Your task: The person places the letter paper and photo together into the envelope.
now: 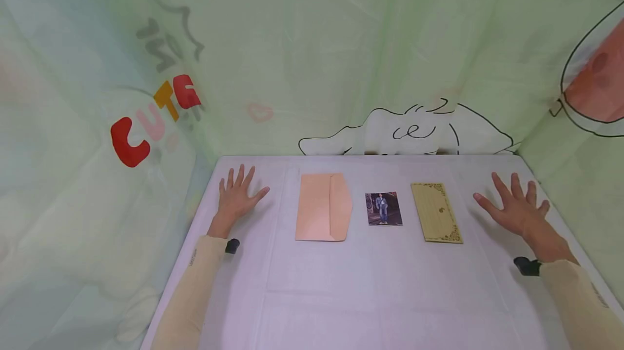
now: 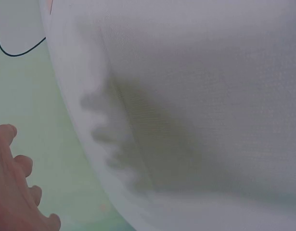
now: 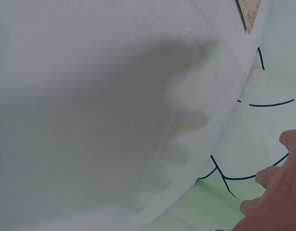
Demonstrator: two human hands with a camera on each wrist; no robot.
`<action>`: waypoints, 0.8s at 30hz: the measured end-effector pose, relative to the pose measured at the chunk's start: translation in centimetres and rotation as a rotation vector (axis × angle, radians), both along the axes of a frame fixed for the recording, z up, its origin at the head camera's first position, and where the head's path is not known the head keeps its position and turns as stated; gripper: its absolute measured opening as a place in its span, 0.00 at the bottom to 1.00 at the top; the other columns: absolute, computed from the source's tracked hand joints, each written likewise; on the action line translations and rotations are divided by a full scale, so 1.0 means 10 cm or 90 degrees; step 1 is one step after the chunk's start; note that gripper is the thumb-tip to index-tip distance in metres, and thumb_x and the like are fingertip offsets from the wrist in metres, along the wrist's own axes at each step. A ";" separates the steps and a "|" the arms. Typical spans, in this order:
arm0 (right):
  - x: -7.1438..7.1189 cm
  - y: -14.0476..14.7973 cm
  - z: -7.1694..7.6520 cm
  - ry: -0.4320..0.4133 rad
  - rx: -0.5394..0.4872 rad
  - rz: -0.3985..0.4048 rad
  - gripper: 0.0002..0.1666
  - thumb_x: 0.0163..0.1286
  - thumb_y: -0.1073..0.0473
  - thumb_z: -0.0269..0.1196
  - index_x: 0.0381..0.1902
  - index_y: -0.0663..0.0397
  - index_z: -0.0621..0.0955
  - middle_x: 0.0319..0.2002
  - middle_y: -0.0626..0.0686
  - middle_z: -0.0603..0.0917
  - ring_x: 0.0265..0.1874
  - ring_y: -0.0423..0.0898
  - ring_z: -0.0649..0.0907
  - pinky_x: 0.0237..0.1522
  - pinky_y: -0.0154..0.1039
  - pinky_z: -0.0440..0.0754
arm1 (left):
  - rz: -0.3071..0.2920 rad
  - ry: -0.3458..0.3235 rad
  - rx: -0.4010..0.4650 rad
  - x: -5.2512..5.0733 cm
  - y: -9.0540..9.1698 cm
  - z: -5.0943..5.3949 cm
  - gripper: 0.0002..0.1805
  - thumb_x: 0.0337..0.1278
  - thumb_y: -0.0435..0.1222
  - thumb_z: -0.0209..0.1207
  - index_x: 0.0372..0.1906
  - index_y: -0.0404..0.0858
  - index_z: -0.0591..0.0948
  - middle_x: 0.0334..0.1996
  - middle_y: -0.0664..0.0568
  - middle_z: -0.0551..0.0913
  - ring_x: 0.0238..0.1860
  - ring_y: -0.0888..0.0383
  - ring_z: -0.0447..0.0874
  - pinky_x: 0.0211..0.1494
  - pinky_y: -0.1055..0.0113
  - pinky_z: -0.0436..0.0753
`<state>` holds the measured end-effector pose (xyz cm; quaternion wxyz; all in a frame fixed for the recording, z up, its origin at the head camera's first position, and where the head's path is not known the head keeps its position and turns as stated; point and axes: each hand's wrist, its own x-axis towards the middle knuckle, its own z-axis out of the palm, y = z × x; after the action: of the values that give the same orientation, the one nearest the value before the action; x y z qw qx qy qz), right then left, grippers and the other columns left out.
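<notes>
My left hand point(image 1: 236, 198) has its fingers spread above the table's left side and holds nothing. To its right lies a pink envelope point(image 1: 313, 207), its flap unfolded toward the right. A small photo point(image 1: 383, 209) of a standing figure lies in the middle. Right of the photo is a flat wooden piece point(image 1: 435, 213) with ornate corner patterns; its corner point(image 3: 250, 13) shows in the right wrist view. On the far right my right hand point(image 1: 519, 210) hovers, fingers spread, touching nothing. Both wrist views catch hand shadows on the cloth.
A white cloth covers the table point(image 1: 322, 285), whose back edge meets a pale green curtain point(image 1: 302, 57) with cartoon drawings. More curtain hangs along the left and right sides. Dark wrist straps point(image 1: 232, 246) sit at both sleeve ends.
</notes>
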<state>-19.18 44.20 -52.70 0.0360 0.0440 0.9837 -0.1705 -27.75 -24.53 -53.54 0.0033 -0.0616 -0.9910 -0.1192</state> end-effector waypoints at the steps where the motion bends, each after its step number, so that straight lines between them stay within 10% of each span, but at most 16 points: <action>1: 0.00 0.00 0.00 0.001 -0.003 -0.001 0.58 0.73 0.25 0.45 0.80 0.50 0.32 0.75 0.73 0.23 0.70 0.79 0.23 0.58 0.85 0.28 | -0.001 0.000 0.003 0.00 0.00 0.00 0.50 0.62 0.72 0.44 0.82 0.55 0.45 0.83 0.47 0.40 0.82 0.38 0.35 0.77 0.34 0.39; 24: 0.00 -0.29 -0.05 0.022 -0.005 0.014 0.59 0.72 0.26 0.48 0.81 0.52 0.36 0.76 0.76 0.33 0.74 0.77 0.29 0.65 0.81 0.34 | -0.037 0.033 0.017 0.06 0.19 -0.08 0.50 0.62 0.71 0.47 0.82 0.51 0.50 0.82 0.46 0.46 0.81 0.37 0.41 0.78 0.36 0.44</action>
<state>-19.19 41.30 -53.21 0.0211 0.0298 0.9839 -0.1749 -27.11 -22.68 -54.39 0.0265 -0.0932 -0.9866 -0.1310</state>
